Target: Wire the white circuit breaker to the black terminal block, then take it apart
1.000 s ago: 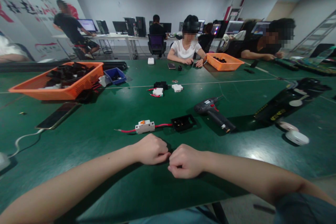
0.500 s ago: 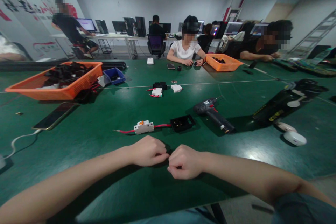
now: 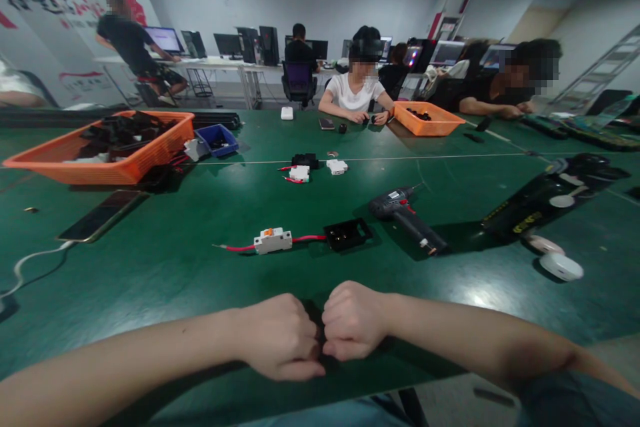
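My left hand point(image 3: 284, 337) and my right hand point(image 3: 353, 321) rest as closed fists near the table's front edge, knuckles facing each other with a narrow gap between them. Nothing shows in either one. Beyond them lies a white circuit breaker point(image 3: 273, 241) with an orange switch. A red wire point(image 3: 309, 238) runs from it to a black open housing point(image 3: 346, 235) with metal parts inside; another red wire with a bare end sticks out on its left. To the right of the housing, a cordless screwdriver point(image 3: 407, 217) lies on its side.
On the green table point(image 3: 200, 287) stand an orange basket point(image 3: 113, 170) of black parts, a blue bin point(image 3: 219, 140) and a phone point(image 3: 103, 217) at left. Small breakers point(image 3: 300, 174) lie mid-table. A black bottle point(image 3: 543, 197) lies at right. A person point(image 3: 355, 90) sits opposite.
My left hand has moved down toward the table's front edge, and its thumb is lower. My right hand has shifted slightly down. The objects in front have stayed in place.
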`<state>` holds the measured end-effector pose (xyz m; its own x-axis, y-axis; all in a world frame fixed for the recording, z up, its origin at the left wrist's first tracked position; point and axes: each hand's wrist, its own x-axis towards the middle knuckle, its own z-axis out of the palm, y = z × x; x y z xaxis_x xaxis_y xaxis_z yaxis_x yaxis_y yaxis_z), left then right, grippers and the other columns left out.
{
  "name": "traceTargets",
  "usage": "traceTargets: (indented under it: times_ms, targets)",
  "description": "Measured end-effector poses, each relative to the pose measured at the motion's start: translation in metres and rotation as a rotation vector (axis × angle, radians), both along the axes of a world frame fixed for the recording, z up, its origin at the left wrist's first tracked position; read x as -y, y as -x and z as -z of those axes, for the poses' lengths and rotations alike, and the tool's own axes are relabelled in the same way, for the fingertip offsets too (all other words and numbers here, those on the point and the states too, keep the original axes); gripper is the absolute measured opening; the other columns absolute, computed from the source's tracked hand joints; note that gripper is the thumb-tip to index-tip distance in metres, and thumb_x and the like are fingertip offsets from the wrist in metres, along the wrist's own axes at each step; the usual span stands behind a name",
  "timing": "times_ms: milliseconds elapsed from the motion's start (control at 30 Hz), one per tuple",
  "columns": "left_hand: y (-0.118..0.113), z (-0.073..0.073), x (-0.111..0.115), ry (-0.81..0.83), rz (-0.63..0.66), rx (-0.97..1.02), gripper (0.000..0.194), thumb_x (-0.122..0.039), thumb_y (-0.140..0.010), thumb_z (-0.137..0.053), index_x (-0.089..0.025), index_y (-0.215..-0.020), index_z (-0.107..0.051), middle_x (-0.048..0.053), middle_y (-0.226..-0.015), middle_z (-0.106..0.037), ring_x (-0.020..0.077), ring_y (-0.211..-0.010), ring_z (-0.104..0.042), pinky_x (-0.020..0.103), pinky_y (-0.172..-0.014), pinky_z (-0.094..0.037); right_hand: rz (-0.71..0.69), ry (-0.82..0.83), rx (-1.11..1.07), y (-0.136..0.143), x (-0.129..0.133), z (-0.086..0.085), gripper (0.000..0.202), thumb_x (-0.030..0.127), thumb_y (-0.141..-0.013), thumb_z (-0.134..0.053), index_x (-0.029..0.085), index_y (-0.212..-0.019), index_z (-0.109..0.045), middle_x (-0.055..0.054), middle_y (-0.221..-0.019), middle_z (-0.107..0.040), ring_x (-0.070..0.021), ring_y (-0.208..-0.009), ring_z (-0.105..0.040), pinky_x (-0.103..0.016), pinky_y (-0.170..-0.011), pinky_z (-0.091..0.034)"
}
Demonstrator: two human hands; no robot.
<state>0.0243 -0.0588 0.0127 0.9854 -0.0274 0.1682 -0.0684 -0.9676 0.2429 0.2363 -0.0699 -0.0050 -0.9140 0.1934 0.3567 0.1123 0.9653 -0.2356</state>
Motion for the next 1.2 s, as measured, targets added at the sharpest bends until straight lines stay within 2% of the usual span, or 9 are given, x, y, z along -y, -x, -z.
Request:
traceTargets:
  times_ms: [133, 267, 433, 667, 767, 900, 1200]
  targets:
    - [-0.004, 0.012, -0.012, 0.035, -0.067, 0.022, 0.029, -0.031, -0.09, -0.056, -0.021, -0.063, -0.057, 0.001, -0.06, -0.064, 0.0128, -0.055, -0.059, 0.03, -0.048, -0.035, 0.041, 0.027, 0.042, 0.001, -0.001, 0.004, 0.042, 0.035, -0.096, -0.048, 0.021, -0.056, -0.052, 0.0, -0.056, -0.062, -0.0136, -0.052, -0.054, -0.03, -0.052, -0.031]
    - [-0.005, 0.018, -0.014, 0.05, -0.112, 0.011, 0.026, -0.028, -0.082, -0.061, -0.02, -0.058, -0.055, -0.001, -0.058, -0.063, 0.0121, -0.054, -0.058, 0.028, -0.046, -0.032, 0.069, 0.093, 0.021, 0.001, -0.002, 0.006, 0.043, 0.033, -0.097, -0.048, 0.021, -0.056, -0.054, 0.0, -0.057, -0.063, -0.0128, -0.054, -0.055, -0.029, -0.052, -0.031]
    - [-0.006, 0.017, -0.013, 0.046, -0.119, 0.014, 0.024, -0.027, -0.08, -0.062, -0.02, -0.058, -0.055, -0.001, -0.058, -0.063, 0.0116, -0.053, -0.057, 0.028, -0.046, -0.031, 0.078, 0.138, -0.011, 0.001, -0.002, 0.006, 0.043, 0.033, -0.096, -0.048, 0.02, -0.055, -0.054, 0.001, -0.056, -0.063, -0.0122, -0.054, -0.055, -0.029, -0.052, -0.031]
    - [-0.006, 0.012, -0.012, 0.06, -0.133, 0.043, 0.026, -0.025, -0.083, -0.058, -0.02, -0.058, -0.055, -0.001, -0.056, -0.062, 0.0105, -0.051, -0.057, 0.028, -0.045, -0.029, 0.037, 0.2, 0.017, -0.001, -0.005, -0.002, 0.048, 0.035, -0.102, -0.035, 0.02, -0.061, -0.055, -0.002, -0.062, -0.065, -0.0138, -0.057, -0.055, -0.028, -0.055, -0.033]
    - [-0.006, 0.011, -0.011, 0.049, -0.132, 0.05, 0.027, -0.026, -0.087, -0.055, -0.02, -0.06, -0.058, -0.001, -0.056, -0.062, 0.0101, -0.052, -0.057, 0.027, -0.046, -0.029, 0.045, 0.209, 0.062, -0.001, -0.005, -0.004, 0.047, 0.031, -0.102, -0.031, 0.02, -0.064, -0.056, -0.003, -0.065, -0.066, -0.0143, -0.059, -0.056, -0.029, -0.056, -0.034]
    - [-0.006, 0.011, -0.011, 0.043, -0.131, 0.054, 0.028, -0.025, -0.087, -0.055, -0.02, -0.059, -0.057, -0.002, -0.056, -0.062, 0.0099, -0.052, -0.058, 0.027, -0.046, -0.029, 0.086, 0.186, 0.08, 0.0, -0.004, -0.003, 0.045, 0.025, -0.099, -0.032, 0.02, -0.059, -0.052, -0.003, -0.059, -0.063, -0.0142, -0.056, -0.054, -0.028, -0.054, -0.033]
    - [-0.006, 0.015, -0.011, 0.031, -0.13, 0.054, 0.027, -0.023, -0.084, -0.056, -0.019, -0.057, -0.055, -0.001, -0.055, -0.062, 0.0105, -0.051, -0.058, 0.027, -0.046, -0.029, 0.083, 0.185, 0.043, 0.001, -0.004, -0.001, 0.048, 0.027, -0.098, -0.034, 0.02, -0.053, -0.048, -0.001, -0.055, -0.061, -0.0131, -0.052, -0.051, -0.029, -0.052, -0.03]
